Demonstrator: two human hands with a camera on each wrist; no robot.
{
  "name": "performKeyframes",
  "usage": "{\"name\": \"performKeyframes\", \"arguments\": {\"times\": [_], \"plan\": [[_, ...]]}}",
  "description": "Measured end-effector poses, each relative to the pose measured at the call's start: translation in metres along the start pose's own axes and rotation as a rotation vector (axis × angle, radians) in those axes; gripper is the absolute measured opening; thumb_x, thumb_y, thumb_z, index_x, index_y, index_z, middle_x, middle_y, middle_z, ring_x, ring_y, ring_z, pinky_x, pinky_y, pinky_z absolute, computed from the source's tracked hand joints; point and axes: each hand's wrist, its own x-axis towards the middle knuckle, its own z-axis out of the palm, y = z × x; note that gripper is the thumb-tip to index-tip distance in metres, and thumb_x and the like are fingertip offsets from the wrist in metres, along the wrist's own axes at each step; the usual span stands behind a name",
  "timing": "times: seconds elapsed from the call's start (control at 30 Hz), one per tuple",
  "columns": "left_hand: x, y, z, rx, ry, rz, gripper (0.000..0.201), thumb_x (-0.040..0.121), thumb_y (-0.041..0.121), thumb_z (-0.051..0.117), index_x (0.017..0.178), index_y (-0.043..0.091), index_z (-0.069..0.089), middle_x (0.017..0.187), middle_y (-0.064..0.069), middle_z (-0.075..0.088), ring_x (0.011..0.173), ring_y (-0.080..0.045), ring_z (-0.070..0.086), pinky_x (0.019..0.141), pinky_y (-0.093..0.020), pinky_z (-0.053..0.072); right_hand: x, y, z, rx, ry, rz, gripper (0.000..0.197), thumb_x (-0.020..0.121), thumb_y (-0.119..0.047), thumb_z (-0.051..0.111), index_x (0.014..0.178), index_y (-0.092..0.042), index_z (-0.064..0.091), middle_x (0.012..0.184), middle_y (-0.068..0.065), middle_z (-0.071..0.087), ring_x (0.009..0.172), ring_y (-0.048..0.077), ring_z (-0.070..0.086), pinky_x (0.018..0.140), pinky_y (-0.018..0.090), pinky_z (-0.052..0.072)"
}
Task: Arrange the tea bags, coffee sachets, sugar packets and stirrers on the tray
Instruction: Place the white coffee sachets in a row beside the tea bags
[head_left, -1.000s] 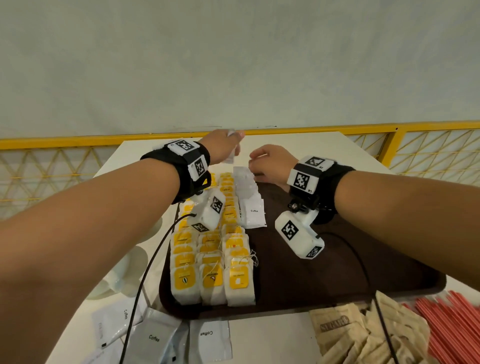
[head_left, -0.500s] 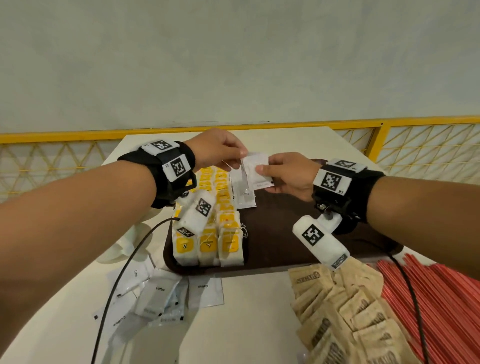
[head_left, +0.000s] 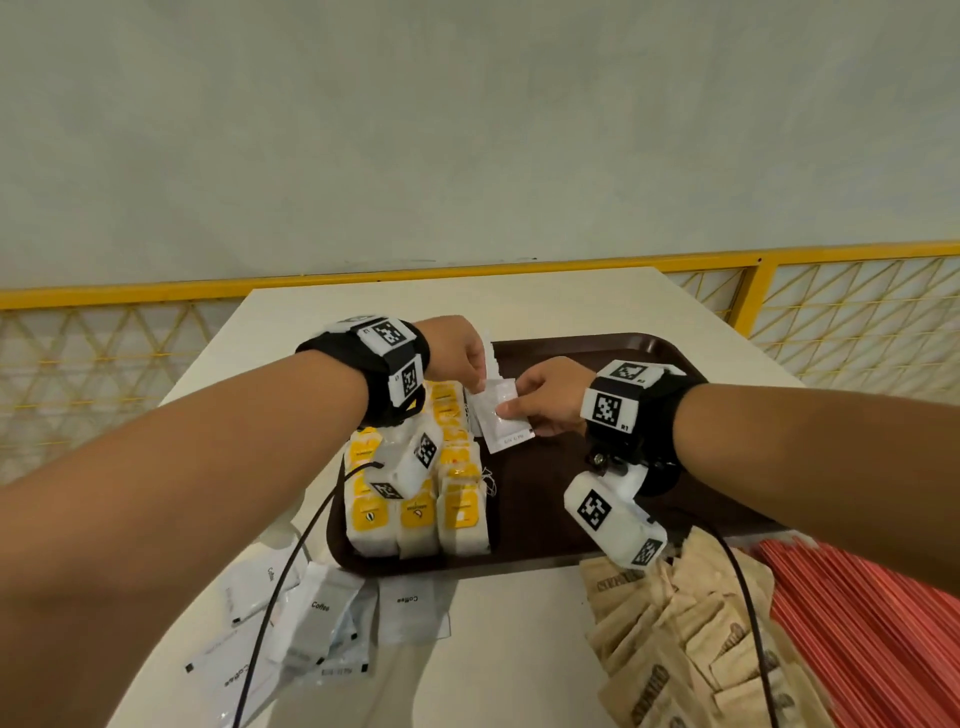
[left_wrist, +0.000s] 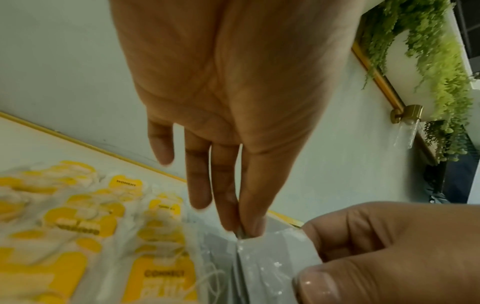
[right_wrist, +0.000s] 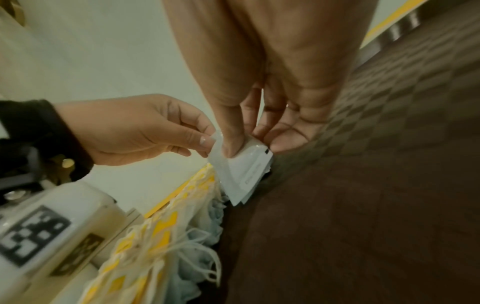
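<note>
A brown tray carries rows of yellow-tagged tea bags on its left side, with a line of white coffee sachets beside them. My right hand pinches a white coffee sachet over that line, thumb on top. My left hand pinches the top corner of another sachet just behind it, seen close up in the left wrist view. Both sachets touch each other.
Loose coffee sachets lie on the white table in front of the tray's left corner. Brown sugar packets are heaped at the front right, red stirrers beside them. A yellow railing runs behind the table.
Half a second ago my right hand held the sachet up in the air between the hands. It has since come down onto the sachet line, and my left hand has closed in on it.
</note>
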Motion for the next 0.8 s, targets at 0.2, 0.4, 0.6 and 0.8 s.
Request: {"name": "performKeyframes", "arguments": {"times": [0.2,0.4,0.6,0.8], "plan": [[0.013,-0.005,0.009,-0.019,0.001,-0.049,0.011,0.084,0.023,0.071,0.086,0.013,0.072,0.077,0.009,0.062,0.07,-0.004,0.053,0.063,-0.017,0.04,0.007,0.009,-0.001,0.076,-0.03,0.054,0.028,0.072,-0.006,0.081,0.086,-0.009,0.058,0.079,0.01,0.061,0.071,0.019,0.063,0.07,0.031,0.059],[0.017,-0.009,0.013,-0.011,0.011,-0.083,0.015,0.083,0.025,0.072,0.091,0.013,0.075,0.095,0.001,0.07,0.092,-0.014,0.061,0.086,-0.029,0.048,0.004,0.013,0.001,0.136,-0.063,0.039,0.028,0.071,0.007,0.078,0.087,-0.007,0.059,0.089,0.016,0.064,0.083,0.028,0.068,0.077,0.036,0.059],[0.017,-0.014,0.013,-0.011,0.029,-0.089,0.012,0.083,0.024,0.072,0.091,0.015,0.075,0.096,0.004,0.071,0.089,-0.013,0.062,0.085,-0.029,0.05,0.007,0.011,0.0,0.134,-0.011,-0.036,0.03,0.068,0.012,0.077,0.085,-0.004,0.059,0.08,0.012,0.06,0.072,0.024,0.065,0.069,0.035,0.06],[0.013,-0.014,0.006,-0.021,0.092,-0.078,0.015,0.081,0.025,0.073,0.089,0.013,0.073,0.092,0.002,0.068,0.084,-0.012,0.057,0.074,-0.025,0.044,0.008,0.007,-0.003,0.064,0.017,-0.035,0.035,0.068,0.002,0.082,0.093,-0.006,0.059,0.085,0.009,0.058,0.074,0.022,0.064,0.072,0.036,0.06]]}}
